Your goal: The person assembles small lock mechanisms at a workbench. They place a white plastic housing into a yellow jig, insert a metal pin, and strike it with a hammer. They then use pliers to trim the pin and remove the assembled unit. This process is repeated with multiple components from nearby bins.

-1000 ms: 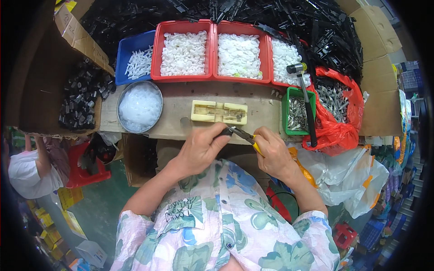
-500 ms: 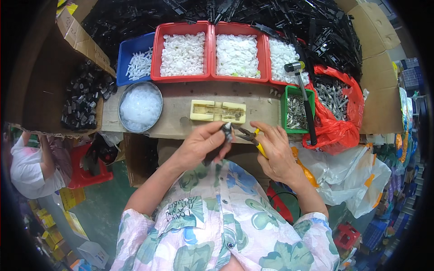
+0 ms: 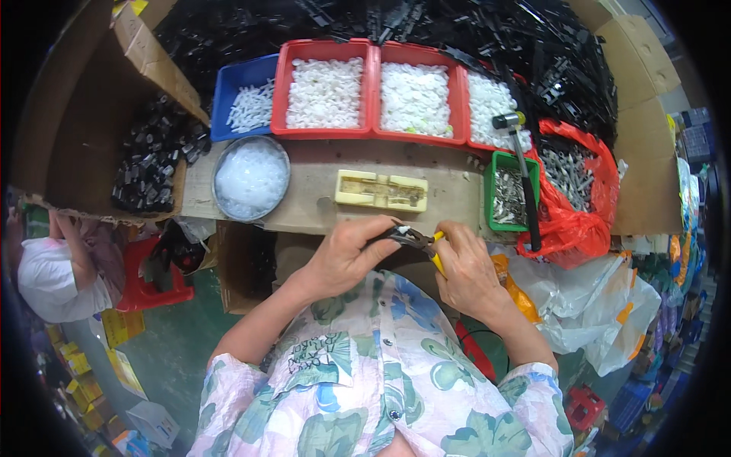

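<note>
My left hand (image 3: 349,257) pinches a small black part (image 3: 387,234) with a white bit at its end; the fingers cover most of it. Closed around the yellow handles of a pair of pliers (image 3: 437,263) is my right hand (image 3: 470,276). The dark jaws point left and meet the black part by the white bit; whether they grip it I cannot tell. Just beyond both hands, a cream block (image 3: 381,200) with a shaped recess lies on the cardboard worktop (image 3: 312,190).
Red trays (image 3: 373,131) of white pieces and a blue tray (image 3: 221,114) line the back. A round metal bowl (image 3: 288,179) stands left, beside a box of black parts (image 3: 145,175). Right are a green tray (image 3: 491,217), a hammer (image 3: 527,183) and a red bag (image 3: 586,236). Black parts pile behind.
The plier jaws have come up to the black part, which has turned in my left fingers. The whole view has shifted slightly, so the worktop appears farther right.
</note>
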`<state>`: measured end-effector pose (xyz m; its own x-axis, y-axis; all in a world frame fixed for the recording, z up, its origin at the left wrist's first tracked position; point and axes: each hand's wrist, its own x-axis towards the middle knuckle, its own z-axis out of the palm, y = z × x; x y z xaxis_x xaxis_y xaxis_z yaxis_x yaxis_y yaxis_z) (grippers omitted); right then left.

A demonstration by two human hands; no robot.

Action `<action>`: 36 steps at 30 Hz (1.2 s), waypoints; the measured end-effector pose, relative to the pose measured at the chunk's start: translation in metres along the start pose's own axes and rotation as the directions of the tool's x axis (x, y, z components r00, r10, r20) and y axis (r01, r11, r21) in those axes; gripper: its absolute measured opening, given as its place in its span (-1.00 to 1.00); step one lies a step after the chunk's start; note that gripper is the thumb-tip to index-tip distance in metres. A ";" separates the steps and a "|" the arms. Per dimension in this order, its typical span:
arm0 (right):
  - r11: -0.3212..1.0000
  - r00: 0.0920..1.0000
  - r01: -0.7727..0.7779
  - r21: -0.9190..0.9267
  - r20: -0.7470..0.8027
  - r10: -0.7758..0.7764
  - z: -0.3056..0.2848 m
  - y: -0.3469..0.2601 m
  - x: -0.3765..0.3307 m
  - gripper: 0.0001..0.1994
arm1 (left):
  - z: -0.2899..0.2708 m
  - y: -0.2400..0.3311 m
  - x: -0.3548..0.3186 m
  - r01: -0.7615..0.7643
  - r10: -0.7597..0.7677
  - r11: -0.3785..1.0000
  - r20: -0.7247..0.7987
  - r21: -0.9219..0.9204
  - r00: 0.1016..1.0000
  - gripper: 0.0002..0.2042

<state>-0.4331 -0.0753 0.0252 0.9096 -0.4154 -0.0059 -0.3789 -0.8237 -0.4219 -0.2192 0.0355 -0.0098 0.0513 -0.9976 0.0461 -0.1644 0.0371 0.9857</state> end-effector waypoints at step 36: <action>0.951 0.983 -0.117 -0.285 -0.172 0.069 -0.012 0.049 0.050 -0.77 | -0.225 -0.091 -0.068 0.452 0.283 0.312 -0.536 0.835 0.795 -0.81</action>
<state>-0.4086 -0.1409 0.0147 0.8383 -0.5315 0.1215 -0.5152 -0.8451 -0.1425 0.0136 0.1135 -0.0660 0.5227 -0.7513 0.4030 -0.8510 -0.4884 0.1933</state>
